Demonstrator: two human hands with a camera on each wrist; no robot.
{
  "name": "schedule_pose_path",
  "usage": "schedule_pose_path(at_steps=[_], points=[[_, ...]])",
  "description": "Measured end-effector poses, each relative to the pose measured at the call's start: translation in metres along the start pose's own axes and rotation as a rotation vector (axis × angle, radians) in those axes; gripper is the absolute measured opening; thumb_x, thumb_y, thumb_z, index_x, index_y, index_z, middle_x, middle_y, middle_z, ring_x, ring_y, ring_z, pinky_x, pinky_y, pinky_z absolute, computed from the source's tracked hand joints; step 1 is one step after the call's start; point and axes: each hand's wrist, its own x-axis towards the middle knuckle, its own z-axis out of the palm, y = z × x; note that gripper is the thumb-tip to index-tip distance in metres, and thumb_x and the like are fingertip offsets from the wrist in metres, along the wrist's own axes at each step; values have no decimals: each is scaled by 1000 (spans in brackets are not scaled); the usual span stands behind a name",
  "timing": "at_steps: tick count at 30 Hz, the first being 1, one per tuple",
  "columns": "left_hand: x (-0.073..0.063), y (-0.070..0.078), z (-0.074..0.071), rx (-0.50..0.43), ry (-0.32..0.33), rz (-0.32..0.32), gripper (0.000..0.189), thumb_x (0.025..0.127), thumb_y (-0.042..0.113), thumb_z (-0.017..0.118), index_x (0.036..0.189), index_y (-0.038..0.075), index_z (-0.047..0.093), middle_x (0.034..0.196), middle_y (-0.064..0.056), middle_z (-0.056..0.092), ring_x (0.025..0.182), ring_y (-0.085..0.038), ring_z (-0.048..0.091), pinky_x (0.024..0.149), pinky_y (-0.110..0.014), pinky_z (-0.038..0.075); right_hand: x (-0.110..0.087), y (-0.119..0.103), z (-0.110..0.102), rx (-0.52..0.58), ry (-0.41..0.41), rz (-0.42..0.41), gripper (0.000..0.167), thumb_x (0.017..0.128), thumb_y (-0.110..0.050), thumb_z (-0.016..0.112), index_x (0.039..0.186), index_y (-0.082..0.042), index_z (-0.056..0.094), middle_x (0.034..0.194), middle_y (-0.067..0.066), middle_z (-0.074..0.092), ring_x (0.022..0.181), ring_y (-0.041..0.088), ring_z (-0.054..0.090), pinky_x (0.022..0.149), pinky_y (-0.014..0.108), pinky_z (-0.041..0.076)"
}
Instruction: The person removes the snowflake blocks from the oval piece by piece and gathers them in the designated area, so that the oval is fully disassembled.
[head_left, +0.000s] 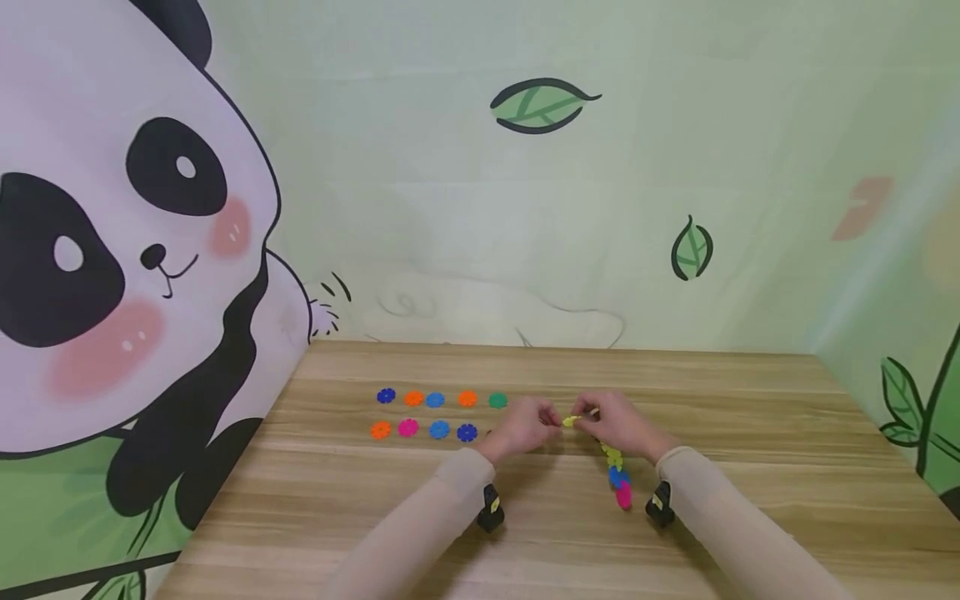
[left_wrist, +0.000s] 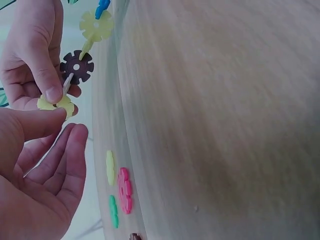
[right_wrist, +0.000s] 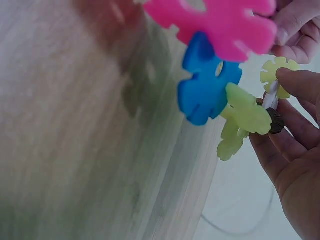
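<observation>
My left hand (head_left: 528, 423) and right hand (head_left: 615, 423) meet above the table, with a yellow notched snowflake disc (left_wrist: 65, 105) between their fingertips. The left thumb and finger pinch its near edge. My right thumb presses on its other side, where a white disc (right_wrist: 271, 95) slots into it. From there a chain of interlocking discs trails down: a dark brown disc (left_wrist: 76, 67), two yellow ones (right_wrist: 247, 110), a blue disc (right_wrist: 202, 90) and a pink disc (right_wrist: 225, 25) at the far end. The left fingers partly cover the yellow disc.
Two rows of loose discs lie left of my hands, including a green disc (head_left: 498, 401), a pink disc (head_left: 408, 427) and a dark blue disc (head_left: 386, 396). The wooden table (head_left: 300, 500) meets a panda-printed backdrop (head_left: 420, 208) behind and at the sides.
</observation>
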Motion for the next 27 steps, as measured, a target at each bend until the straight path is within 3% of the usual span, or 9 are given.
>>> schedule_pose_path(at_steps=[4, 12, 18, 27], points=[[1, 3, 1, -31, 11, -30, 5, 84, 3, 69, 87, 5, 66, 81, -5, 65, 66, -8, 56, 56, -20, 49, 0, 0, 0, 8, 5, -10, 8, 85, -5, 69, 84, -12, 65, 86, -2, 65, 88, 16, 62, 74, 32, 54], [2, 9, 2, 6, 43, -35, 7, 83, 3, 70, 83, 8, 65, 77, 2, 63, 64, -8, 56, 56, -20, 48, 0, -2, -1, 10, -13, -16, 7, 84, -5, 69, 85, -10, 65, 87, -3, 65, 90, 18, 62, 75, 33, 53], [5, 6, 5, 14, 51, -9, 8, 81, 3, 71, 82, 9, 66, 76, 4, 63, 65, -6, 55, 56, -18, 47, 1, 2, 2, 26, -12, -27, 9, 84, -2, 69, 87, -11, 66, 89, -2, 66, 89, 18, 62, 74, 29, 54], [4, 3, 6, -38, 53, -25, 8, 82, 1, 70, 81, 8, 66, 75, 3, 61, 64, -9, 55, 55, -20, 48, 0, 2, 1, 61, -47, 19, 10, 84, -6, 70, 90, -11, 65, 92, -1, 65, 87, 17, 63, 73, 29, 53]])
